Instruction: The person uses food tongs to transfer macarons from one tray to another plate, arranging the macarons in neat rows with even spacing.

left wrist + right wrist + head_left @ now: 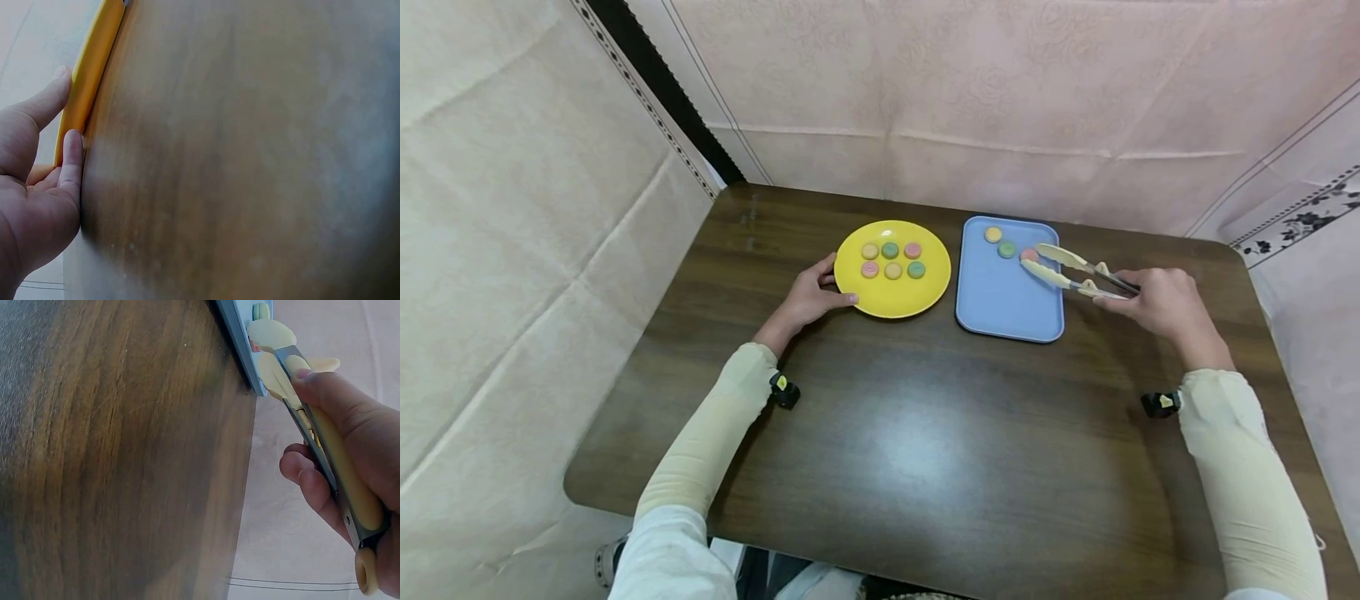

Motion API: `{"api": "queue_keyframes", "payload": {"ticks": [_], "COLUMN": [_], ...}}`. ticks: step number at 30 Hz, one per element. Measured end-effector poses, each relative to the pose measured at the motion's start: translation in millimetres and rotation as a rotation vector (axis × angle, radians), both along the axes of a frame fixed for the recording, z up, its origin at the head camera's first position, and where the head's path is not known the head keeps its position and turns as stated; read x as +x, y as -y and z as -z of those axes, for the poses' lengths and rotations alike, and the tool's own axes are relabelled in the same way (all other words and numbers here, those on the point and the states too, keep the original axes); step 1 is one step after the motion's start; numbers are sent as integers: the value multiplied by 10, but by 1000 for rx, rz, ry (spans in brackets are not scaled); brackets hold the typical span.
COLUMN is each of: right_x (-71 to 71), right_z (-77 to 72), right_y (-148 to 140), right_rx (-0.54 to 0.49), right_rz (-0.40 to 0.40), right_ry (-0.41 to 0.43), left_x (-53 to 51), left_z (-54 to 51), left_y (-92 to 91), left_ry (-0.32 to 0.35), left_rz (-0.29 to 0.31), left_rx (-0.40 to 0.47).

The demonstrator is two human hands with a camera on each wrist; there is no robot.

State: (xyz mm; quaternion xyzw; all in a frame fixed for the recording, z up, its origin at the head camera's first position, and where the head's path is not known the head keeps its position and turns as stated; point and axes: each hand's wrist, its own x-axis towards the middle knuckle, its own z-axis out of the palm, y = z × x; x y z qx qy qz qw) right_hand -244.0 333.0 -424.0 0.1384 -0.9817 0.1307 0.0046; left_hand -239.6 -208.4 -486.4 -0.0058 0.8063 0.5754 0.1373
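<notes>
In the head view the left hand [811, 297] holds the left rim of a yellow plate [891, 298], thumb on top; the left wrist view shows that hand [44, 181] at the plate's edge [94, 69]. Two rows of small pink, yellow and green round pieces lie on the plate. The right hand [1165, 307] grips cream-tipped tongs [1086, 275], their tips spread around a pink piece [1028, 255] on the blue tray [1009, 300]. In the right wrist view, fingers and thumb of the right hand [350, 444] wrap the tongs [340, 469].
A yellow piece [992, 234] and a green piece [1007, 249] lie near the blue tray's far edge. Plate and tray stand side by side on a dark wooden table [887, 433], with light patterned cloth [1000, 100] behind it.
</notes>
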Motion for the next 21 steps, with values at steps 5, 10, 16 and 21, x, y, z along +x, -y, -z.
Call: {"api": "queue_keyframes", "payload": {"ticks": [5, 10, 16, 21], "right_x": [-12, -15, 6, 34], "right_z": [-13, -24, -16, -61], "right_y": [-1, -17, -1, 79], "right_rx": [12, 23, 0, -31], "right_rz": [-1, -9, -19, -33], "right_ry": [12, 19, -26, -78], "left_x": [76, 86, -31, -33], "left_z": [-199, -242, 72, 151], "left_y": [-51, -69, 16, 46], "left_ry": [-8, -17, -37, -48], "left_rz": [19, 27, 12, -4], "left_rx": [-15, -18, 13, 28]}}
